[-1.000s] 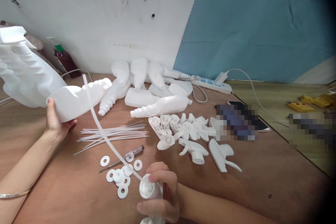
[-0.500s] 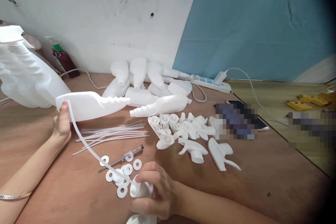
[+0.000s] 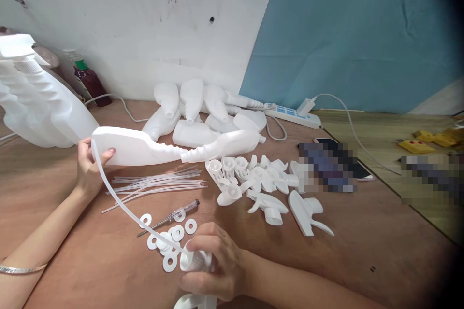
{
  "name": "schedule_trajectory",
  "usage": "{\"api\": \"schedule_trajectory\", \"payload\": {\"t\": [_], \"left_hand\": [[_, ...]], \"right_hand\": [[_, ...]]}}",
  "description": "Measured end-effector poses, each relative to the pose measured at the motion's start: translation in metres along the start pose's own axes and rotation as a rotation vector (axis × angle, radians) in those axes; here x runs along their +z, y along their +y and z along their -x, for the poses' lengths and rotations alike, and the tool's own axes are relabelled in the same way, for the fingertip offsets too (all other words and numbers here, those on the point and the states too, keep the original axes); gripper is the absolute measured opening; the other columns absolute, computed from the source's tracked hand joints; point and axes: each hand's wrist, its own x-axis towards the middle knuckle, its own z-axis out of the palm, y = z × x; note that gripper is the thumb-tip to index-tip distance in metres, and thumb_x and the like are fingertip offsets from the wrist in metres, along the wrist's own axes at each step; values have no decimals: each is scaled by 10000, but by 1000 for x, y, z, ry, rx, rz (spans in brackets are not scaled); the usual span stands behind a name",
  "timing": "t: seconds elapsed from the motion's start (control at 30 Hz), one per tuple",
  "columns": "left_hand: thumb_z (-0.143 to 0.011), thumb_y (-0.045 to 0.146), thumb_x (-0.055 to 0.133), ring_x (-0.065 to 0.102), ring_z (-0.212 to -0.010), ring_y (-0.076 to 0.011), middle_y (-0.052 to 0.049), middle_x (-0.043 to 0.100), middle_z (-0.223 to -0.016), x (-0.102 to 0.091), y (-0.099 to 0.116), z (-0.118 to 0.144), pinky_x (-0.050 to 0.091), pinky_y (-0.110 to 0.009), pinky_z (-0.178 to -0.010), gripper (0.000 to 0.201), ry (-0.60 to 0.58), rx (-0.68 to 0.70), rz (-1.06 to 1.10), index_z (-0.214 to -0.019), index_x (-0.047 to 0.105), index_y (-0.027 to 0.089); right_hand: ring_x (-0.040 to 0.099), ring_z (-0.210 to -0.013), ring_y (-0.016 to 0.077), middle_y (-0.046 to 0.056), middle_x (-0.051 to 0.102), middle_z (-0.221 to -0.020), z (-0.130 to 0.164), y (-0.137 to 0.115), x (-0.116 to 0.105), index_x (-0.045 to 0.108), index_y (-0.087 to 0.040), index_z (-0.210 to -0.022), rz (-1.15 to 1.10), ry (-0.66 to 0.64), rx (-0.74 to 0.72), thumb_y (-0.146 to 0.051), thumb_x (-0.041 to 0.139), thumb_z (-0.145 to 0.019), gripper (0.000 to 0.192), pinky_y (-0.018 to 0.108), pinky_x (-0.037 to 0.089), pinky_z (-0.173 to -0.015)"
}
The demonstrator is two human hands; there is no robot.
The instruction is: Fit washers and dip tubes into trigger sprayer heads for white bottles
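My left hand point(image 3: 89, 166) grips the base of an empty white plastic bottle point(image 3: 137, 147), held level above the table with its ribbed neck pointing right. My right hand point(image 3: 217, 265) is closed around a white spray trigger head point(image 3: 194, 263) near the front edge. A clear dip tube point(image 3: 116, 198) runs from that head up and left, and its free end reaches the bottle's base by my left fingers. Several white washers point(image 3: 170, 239) and a small screwdriver point(image 3: 170, 217) lie just left of my right hand.
Loose clear tubes point(image 3: 155, 183) lie mid-table. Spare trigger heads point(image 3: 261, 186) are heaped to the right, empty bottles point(image 3: 203, 111) at the back. Assembled spray bottles point(image 3: 32, 101) stand far left beside a dark drink bottle point(image 3: 89, 84). A power strip point(image 3: 292, 116) and a phone point(image 3: 333, 159) sit right.
My left hand swung the bottle to the right and levelled it, neck now by the lying bottles. My right hand lowered the trigger head, and the tube's end dropped leftward to the bottle's base.
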Motion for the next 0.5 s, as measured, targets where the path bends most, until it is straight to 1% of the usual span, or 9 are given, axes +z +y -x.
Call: {"api": "schedule_trajectory", "payload": {"t": [0.1, 0.2, 0.33, 0.4, 0.5], "left_hand": [[-512, 326, 746, 523, -872, -195, -54, 515, -986, 0, 0, 2, 449, -283, -700, 674, -72, 58, -52, -1088, 440, 157], [-501, 287, 766, 537, -897, -205, -72, 514, -1043, 1, -1, 3, 461, -305, -729, 744, -132, 114, -80, -1151, 425, 162], [-508, 301, 764, 536, -937, -218, -84, 503, -1082, 4, 4, 6, 460, -348, -802, 779, -162, 228, -130, -1185, 405, 164], [-518, 330, 759, 524, -967, -226, -98, 488, -1132, 5, 9, 9, 448, -361, -836, 764, -160, 281, -201, -1180, 417, 162], [-541, 404, 748, 525, -975, -240, -109, 504, -1146, 6, 16, 14, 434, -371, -860, 731, -153, 338, -326, -1162, 455, 152]], "right_hand": [[471, -864, 171, 78, 431, -999, 1, 0, 1, 608, -181, -793, 5, 0, 6, -184, 500, -812, 110, 292, 463, -681], [472, -866, 174, 78, 437, -996, 1, 0, 1, 606, -181, -801, 10, -2, 8, -184, 496, -817, 111, 292, 457, -678], [469, -865, 173, 75, 442, -986, 1, 0, 2, 604, -185, -777, 17, -9, 0, -188, 496, -812, 113, 288, 451, -673], [470, -865, 173, 75, 445, -984, 1, 1, 1, 606, -188, -775, 20, -19, -6, -189, 510, -803, 100, 285, 450, -672], [470, -857, 169, 73, 447, -987, 1, 1, 1, 610, -193, -780, 21, -27, -8, -199, 535, -796, 77, 283, 448, -670]]}}
